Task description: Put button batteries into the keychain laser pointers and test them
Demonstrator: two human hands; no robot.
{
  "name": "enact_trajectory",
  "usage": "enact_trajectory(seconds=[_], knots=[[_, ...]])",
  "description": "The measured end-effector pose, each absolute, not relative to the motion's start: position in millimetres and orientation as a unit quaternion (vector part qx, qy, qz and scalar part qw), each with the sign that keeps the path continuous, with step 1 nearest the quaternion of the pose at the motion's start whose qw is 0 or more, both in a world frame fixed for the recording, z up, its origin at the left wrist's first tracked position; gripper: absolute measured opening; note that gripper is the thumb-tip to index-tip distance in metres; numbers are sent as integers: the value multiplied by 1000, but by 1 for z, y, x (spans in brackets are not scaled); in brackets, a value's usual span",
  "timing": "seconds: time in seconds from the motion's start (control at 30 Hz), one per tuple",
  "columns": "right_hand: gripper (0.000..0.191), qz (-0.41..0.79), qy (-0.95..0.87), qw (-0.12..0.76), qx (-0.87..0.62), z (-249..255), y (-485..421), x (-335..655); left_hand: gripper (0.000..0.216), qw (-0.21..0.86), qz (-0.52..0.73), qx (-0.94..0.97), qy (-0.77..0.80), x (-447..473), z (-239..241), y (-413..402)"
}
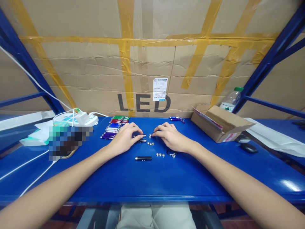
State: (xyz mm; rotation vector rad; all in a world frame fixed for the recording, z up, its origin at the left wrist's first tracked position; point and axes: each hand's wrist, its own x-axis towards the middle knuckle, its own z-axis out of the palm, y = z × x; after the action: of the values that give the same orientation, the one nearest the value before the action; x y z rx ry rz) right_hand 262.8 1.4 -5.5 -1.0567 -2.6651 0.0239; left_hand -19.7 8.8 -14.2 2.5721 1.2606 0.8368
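My left hand [125, 136] rests on the blue table [152, 178], fingers curled over a small dark flashlight [142, 141] whose end pokes out to the right. My right hand [169, 136] lies opposite, its fingertips touching a small silver button cell [150, 136]. Three more cells [150, 143] sit in a row just below the fingertips. Closer to me lie a black flashlight body [143, 158], another row of three cells [160, 155] and a key ring with cap [172, 154].
A row of coloured mini flashlights [115, 127] lies left of my hands. Two more flashlights [176, 119] lie at the back. An open cardboard box [218, 124], a bottle [230, 100] and a mouse [248, 147] stand right. A power strip [78, 119] sits left.
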Motion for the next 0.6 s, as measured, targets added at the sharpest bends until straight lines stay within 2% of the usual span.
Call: enact_trajectory(seconds=[0.23,0.43,0.6], knots=[[45,1,-918,149,-366,-3,2,264,25,87,259,871,408,-18,-12,6],[50,16,-924,157,-347,-4,-2,261,23,78,243,886,388,-19,-9,6],[49,17,-926,146,-348,-6,0,263,31,77,247,885,387,-20,-9,7]])
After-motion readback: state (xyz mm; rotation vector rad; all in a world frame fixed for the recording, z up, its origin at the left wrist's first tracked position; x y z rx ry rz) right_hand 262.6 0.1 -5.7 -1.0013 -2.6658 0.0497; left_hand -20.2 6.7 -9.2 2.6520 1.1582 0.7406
